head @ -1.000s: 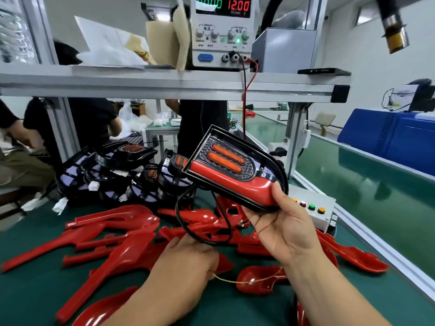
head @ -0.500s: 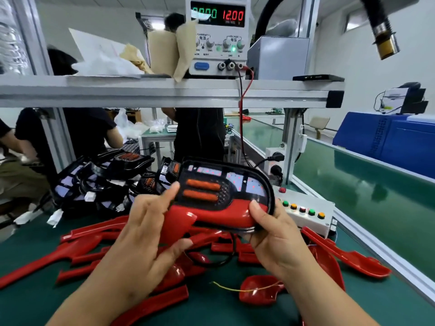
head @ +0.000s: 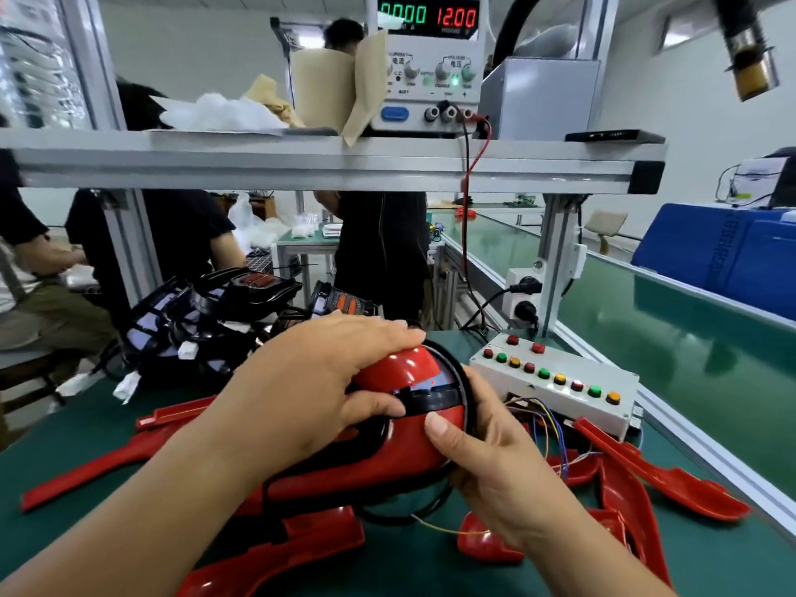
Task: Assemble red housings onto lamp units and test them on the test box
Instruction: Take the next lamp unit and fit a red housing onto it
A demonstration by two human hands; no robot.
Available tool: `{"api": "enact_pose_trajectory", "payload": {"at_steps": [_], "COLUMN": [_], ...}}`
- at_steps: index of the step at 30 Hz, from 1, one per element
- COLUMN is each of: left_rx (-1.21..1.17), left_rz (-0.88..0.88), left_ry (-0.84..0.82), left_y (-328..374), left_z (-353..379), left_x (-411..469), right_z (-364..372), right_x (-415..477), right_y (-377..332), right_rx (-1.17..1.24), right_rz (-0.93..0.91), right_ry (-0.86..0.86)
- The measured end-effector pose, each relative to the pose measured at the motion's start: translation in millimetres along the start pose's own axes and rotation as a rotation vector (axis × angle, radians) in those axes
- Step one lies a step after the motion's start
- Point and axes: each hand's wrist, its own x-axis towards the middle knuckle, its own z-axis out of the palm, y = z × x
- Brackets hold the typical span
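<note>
Both hands hold one lamp unit [head: 435, 396] with red housings on it, low over the green mat. My left hand [head: 327, 381] lies over the top red housing [head: 402, 366], fingers spread across it and thumb curled under onto the black seam. My right hand [head: 486, 458] grips the lower red housing [head: 413, 441] from the right, thumb pressed on its face. The lamp's lens side is hidden. The white test box [head: 555, 385] with coloured buttons stands just right of the lamp.
Several loose red housings [head: 663, 476] litter the mat [head: 86, 506]. A heap of black lamp units [head: 206, 321] lies behind on the left. Thin coloured wires [head: 542, 420] trail from the test box. A power supply [head: 430, 62] sits on the overhead shelf. People sit at the left.
The lamp unit was turned over and lowered, so its lens side no longer shows. My left hand moved from the housing's left end onto the top of the lamp.
</note>
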Motion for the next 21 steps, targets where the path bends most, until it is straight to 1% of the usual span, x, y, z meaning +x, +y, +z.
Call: {"api": "enact_pose_trajectory", "payload": {"at_steps": [4,10,13,17,21], "left_rx": [-0.078,-0.063,-0.072,-0.089,-0.011], "left_rz": [0.001,0.027,0.041,0.084,0.150], "left_ry": [-0.083,-0.143,-0.131,-0.056,-0.082], "left_y": [-2,2,4,6,16], "left_z": [5,0,-1,-2,-3], "left_x": [8,16,14,6,5], "right_z": [-4,-6,-6,-6,-7], "right_x": [0,0,0,0,1], "right_y": [-4,-8,-6,-4,-5], "right_rx": [-0.013,0.013,0.030,0.055,0.068], "right_rz": [0.035,0.060,0.057,0.065,0.065], "right_ry": [-0.012,-0.047,-0.056,-0.063,-0.060]}}
